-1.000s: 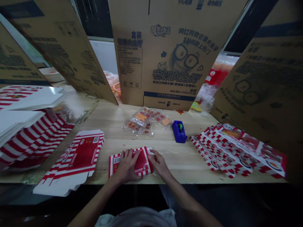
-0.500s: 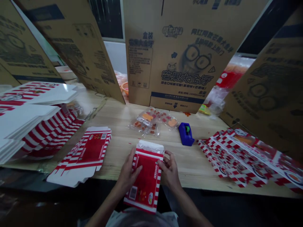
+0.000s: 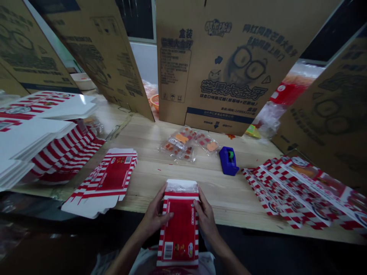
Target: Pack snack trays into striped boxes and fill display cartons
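The person holds a red and white striped carton [image 3: 180, 229] between both hands. The left hand [image 3: 156, 209] lies on its left long side and the right hand [image 3: 205, 215] on its right long side, so the hands stand narrow, only the carton's width apart. The carton is at the front edge of the wooden table [image 3: 172, 172], with its far part over the table and the end with the barcode [image 3: 168, 251] reaching past the edge toward the person's body. It cannot be told if it touches the table. At the far end, a clear plastic wrapping [image 3: 181, 186] shows. This hold seems good, because equal pressure from both sides can keep the carton square, and the fingers stay away from the plastic, so they do not pinch it. Ahead lie small clear packets of orange sweets [image 3: 183, 147] and a blue tape dispenser [image 3: 228, 160]. To the left is a flat printed carton blank [image 3: 113, 175], beside stacks of striped blanks [image 3: 61, 147], and to the right is a fanned pile of red and white blanks [image 3: 298, 191]. Large cardboard sheets [image 3: 226, 65] stand behind the table.
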{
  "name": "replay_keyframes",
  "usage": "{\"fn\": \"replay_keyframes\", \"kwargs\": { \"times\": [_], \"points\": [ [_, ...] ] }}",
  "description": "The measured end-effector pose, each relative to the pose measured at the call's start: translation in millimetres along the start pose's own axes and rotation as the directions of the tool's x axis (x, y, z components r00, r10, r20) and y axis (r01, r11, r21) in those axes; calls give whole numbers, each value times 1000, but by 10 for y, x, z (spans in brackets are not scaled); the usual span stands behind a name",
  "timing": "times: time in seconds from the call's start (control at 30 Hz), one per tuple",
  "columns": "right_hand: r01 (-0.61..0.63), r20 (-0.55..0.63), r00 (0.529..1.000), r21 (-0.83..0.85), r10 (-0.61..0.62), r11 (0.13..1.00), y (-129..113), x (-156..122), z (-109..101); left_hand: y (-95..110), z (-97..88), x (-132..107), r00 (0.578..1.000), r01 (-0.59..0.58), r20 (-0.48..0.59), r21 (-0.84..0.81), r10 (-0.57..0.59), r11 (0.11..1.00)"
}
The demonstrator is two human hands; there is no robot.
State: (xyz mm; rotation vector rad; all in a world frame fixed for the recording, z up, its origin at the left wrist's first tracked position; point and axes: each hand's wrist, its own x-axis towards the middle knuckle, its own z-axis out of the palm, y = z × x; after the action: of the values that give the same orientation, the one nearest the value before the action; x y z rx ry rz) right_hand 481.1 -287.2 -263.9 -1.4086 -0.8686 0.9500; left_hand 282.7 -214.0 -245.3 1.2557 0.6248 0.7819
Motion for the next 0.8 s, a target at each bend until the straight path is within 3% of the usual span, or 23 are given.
{"fn": "replay_keyframes", "kwargs": {
  "times": [0.17,0.27,0.33,0.43,0.53,0.67,0.73,0.8],
  "points": [
    [94,-18,995,-160,-99,983,35,-17,3,-7,-48,10,995,67,66,43,-70,997],
    [186,102,981,-222,-167,957,-2,30,-39,11,-43,42,994,80,63,114,-88,990],
    [240,170,964,-221,-205,945,-45,74,-68,34,-38,81,999,22,43,194,-31,981],
    [293,156,952,-198,-264,935,-99,138,-75,70,-39,152,995,-78,-27,337,92,938],
    [239,94,969,-137,-228,961,-97,177,-27,68,-45,208,986,-77,-114,348,124,934],
    [109,-6,994,25,-109,994,-67,213,29,13,-44,234,976,-1,-212,205,45,979],
    [41,36,998,70,-43,997,-88,243,18,10,-41,238,970,29,-243,138,6,990],
    [-11,155,988,47,3,999,-128,278,-15,36,-44,246,971,29,-239,117,-1,993]
  ]
}}
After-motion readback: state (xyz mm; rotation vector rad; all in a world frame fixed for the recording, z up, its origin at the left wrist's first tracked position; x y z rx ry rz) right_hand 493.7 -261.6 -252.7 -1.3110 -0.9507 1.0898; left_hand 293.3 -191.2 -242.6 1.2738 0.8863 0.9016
